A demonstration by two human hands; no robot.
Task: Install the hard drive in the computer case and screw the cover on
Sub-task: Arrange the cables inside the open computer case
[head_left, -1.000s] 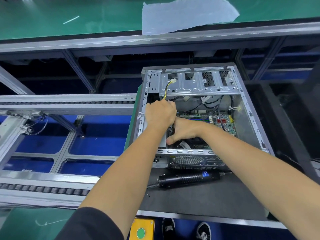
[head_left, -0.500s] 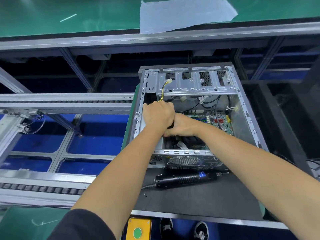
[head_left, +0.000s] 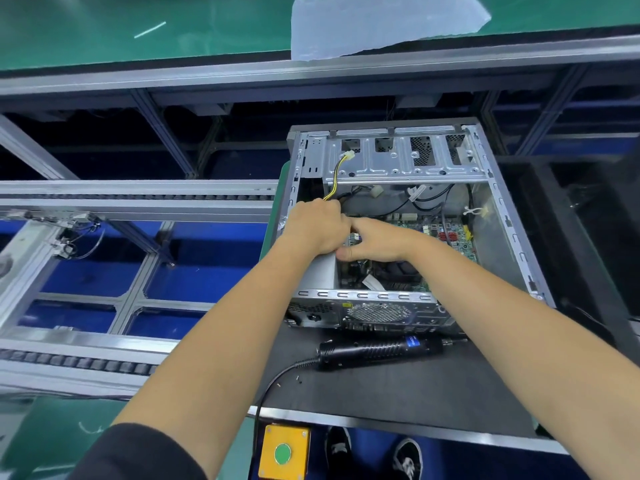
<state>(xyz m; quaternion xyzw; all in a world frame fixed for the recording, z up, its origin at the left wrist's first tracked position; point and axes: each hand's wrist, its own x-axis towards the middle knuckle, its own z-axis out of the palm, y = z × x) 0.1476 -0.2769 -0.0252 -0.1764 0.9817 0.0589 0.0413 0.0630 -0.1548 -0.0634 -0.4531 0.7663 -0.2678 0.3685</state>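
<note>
An open metal computer case (head_left: 512,216) lies on a black pallet (head_left: 415,389), its motherboard (head_left: 453,237) showing inside. My left hand (head_left: 317,226) is closed as a fist over the case's left inner side, above a grey metal box (head_left: 322,271). A yellow-and-black cable (head_left: 334,181) runs from this fist up to a white plug on the drive cage (head_left: 401,157). My right hand (head_left: 377,240) reaches in from the right, its fingers pressed against my left hand; what it pinches is hidden. No hard drive or cover is in sight.
A black electric screwdriver (head_left: 381,348) with its cord lies on the pallet just in front of the case. A yellow box with a green button (head_left: 284,452) sits below the pallet's edge. Conveyor rails (head_left: 138,202) run to the left. A white sheet (head_left: 381,22) lies on the green bench behind.
My right hand has come up from deeper in the case and now presses against my left hand. My left hand has stayed near the cable.
</note>
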